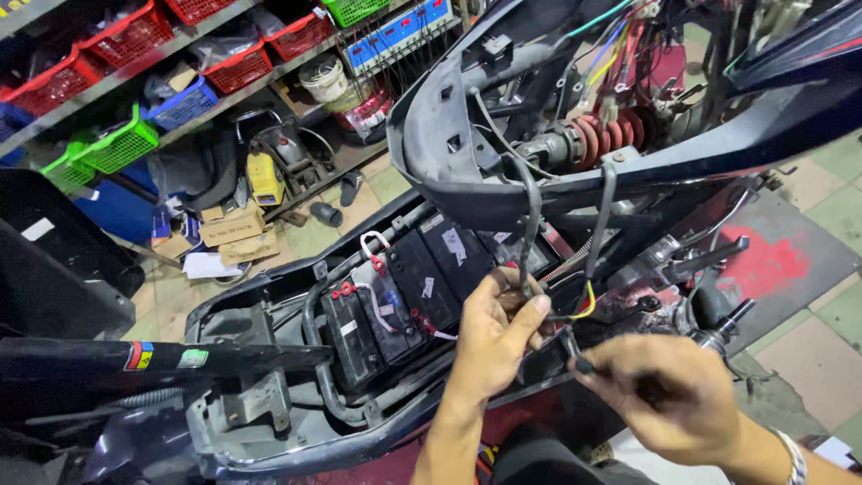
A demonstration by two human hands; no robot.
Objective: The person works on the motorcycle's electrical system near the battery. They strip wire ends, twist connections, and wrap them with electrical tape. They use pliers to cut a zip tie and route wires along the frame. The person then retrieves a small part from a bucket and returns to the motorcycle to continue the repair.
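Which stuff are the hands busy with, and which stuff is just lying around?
Busy with:
left hand
right hand
black cable
yellow wire
batteries

Lying around:
red baskets
green basket
cardboard boxes
red spring

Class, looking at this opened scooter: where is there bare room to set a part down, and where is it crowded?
Free: tiled floor right of the footpeg. Crowded: battery bay, left hand, right hand and black cables.

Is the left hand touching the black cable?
Touching. The head view shows the left hand with its fingers closed around the black cable hanging from the raised seat frame.
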